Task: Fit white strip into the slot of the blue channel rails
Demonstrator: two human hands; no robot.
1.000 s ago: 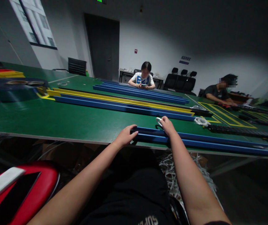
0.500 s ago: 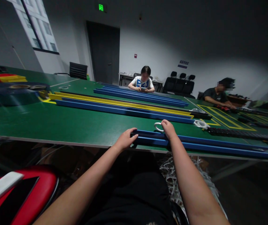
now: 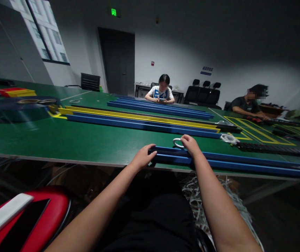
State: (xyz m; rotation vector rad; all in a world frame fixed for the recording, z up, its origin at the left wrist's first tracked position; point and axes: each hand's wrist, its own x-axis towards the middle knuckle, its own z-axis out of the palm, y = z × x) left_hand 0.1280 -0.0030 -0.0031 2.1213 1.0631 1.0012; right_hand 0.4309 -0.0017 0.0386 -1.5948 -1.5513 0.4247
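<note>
Right hand point(image 3: 190, 144): white ring point(image 3: 174, 141) pinched, jutting left; blue channel point(image 3: 231, 165) beneath.

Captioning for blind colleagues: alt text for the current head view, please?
A person's right hand holds a white ring, probably tape, by a blue channel rail on a green table; the left hand clasps the rail's end. Beyond: more rails and seated people.
</note>
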